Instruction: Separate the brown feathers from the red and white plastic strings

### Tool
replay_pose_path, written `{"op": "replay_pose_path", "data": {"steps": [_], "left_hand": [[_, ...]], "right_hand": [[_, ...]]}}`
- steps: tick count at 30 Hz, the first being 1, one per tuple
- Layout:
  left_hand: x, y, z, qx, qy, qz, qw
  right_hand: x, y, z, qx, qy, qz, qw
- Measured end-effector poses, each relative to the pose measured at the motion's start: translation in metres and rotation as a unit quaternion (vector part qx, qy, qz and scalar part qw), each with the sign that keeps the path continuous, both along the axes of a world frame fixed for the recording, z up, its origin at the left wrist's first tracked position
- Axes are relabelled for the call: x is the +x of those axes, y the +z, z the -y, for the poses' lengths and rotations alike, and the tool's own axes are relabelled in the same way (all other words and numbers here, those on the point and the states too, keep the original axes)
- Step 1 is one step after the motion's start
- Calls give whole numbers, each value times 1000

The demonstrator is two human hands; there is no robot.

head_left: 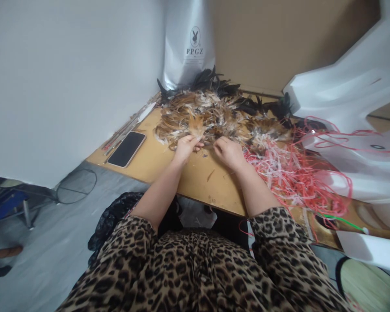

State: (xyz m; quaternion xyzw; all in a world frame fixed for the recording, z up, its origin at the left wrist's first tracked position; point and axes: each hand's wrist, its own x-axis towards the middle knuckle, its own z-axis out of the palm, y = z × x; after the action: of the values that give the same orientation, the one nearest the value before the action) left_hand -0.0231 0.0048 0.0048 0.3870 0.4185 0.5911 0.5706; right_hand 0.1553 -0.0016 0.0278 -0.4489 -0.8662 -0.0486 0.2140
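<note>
My left hand (pixel 185 148) is closed in a pinch around the base of a small tuft of golden-brown feathers (pixel 196 123), whose tips fan upward. To its right, my right hand (pixel 230 151) has its fingers curled together at the near edge of a large feather pile (pixel 211 106). What its fingertips hold, if anything, is hidden. The pile is brown and white in front, with black feathers (pixel 211 80) along the back. Both hands are over the wooden table (pixel 214 184), a short gap apart.
A phone (pixel 127 149) lies at the table's left, beside thin sticks (pixel 129 125). Tangled pink and red strips (pixel 289 177) cover the right side. A white sewing machine (pixel 341 82) stands there too. A silver-white bag (pixel 190 47) is behind the feathers, against the wall.
</note>
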Motion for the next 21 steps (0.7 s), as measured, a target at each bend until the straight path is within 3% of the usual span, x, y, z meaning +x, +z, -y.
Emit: {"op": "replay_pose_path", "data": {"steps": [10,21], "left_hand": [[3,-3,3,-24,-80,-54,995],[-4,-1,5,-58,-125,26,990]], "right_hand": [[2,0,0,28,-7,45,999],[3,0,0,32,-1,65,997]]}}
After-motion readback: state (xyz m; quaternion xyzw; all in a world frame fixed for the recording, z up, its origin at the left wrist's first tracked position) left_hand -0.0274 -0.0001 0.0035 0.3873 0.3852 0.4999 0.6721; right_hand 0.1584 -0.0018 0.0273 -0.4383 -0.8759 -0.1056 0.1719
